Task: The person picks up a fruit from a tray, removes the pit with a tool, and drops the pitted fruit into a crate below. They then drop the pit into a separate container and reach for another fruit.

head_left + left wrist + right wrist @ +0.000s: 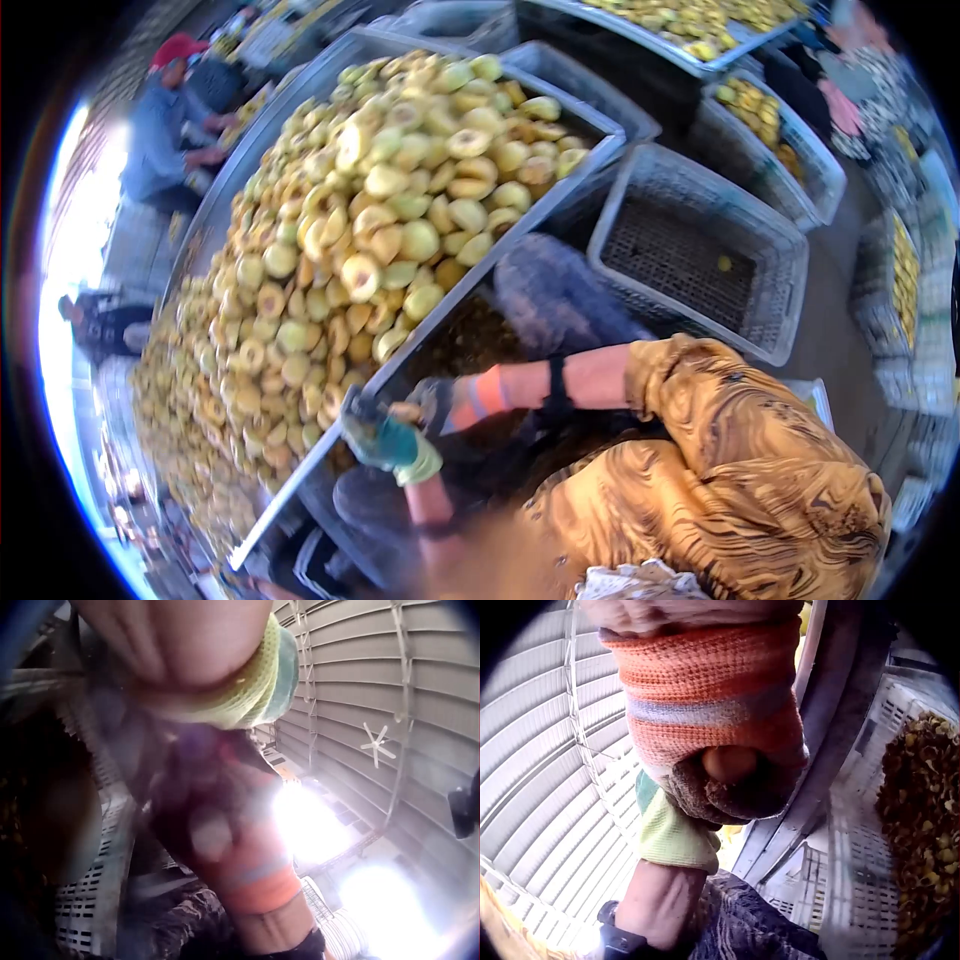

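My left hand (385, 437), in a green glove with dark fingers and a pale yellow-green cuff, is at the metal rim of a tray (440, 320). Its fingertips are mostly hidden, and I cannot tell what they hold. Close beside it is my right hand (735, 780), in a dark-palmed glove with an orange and grey cuff. The right fingers curl round what looks like a tan handle (730, 763), whose rounded end shows at the fist. Halved yellow-green, peach-like fruit (390, 180) with hollow centres is heaped in the tray right beside both hands.
A grey plastic crate (690, 165) with one small yellow piece inside stands beyond my knee (560, 290). Brown scraps (922, 825) fill a white slotted crate. More crates of fruit (752, 110) stand farther off. A person in a red cap (165, 130) works across the tray.
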Available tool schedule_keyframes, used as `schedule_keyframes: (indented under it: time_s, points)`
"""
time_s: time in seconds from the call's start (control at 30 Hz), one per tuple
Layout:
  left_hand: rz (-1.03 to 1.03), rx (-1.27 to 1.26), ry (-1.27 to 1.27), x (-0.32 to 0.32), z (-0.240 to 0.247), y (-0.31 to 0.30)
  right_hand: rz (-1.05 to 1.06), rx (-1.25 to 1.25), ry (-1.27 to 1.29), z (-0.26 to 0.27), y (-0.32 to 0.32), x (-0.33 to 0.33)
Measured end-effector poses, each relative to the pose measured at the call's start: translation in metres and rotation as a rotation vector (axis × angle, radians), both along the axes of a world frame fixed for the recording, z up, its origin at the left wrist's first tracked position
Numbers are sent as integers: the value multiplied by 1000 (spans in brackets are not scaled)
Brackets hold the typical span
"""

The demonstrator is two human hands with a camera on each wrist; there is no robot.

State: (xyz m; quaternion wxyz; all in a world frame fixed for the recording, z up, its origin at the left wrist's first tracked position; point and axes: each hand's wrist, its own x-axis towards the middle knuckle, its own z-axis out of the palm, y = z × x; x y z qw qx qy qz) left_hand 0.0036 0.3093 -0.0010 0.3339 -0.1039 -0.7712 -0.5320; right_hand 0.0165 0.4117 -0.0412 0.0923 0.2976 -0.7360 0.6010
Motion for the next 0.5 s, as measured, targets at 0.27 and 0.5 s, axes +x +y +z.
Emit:
schedule_keyframes:
  time_s: [0.27, 0.5]
  points:
    - [-119, -138, -99, 0, 33, -16, 156, -6, -175, -8, -9, -6]
    - [-346, 8, -315, -14, 8, -51, 1078, -891, -1039, -7, 7, -2]
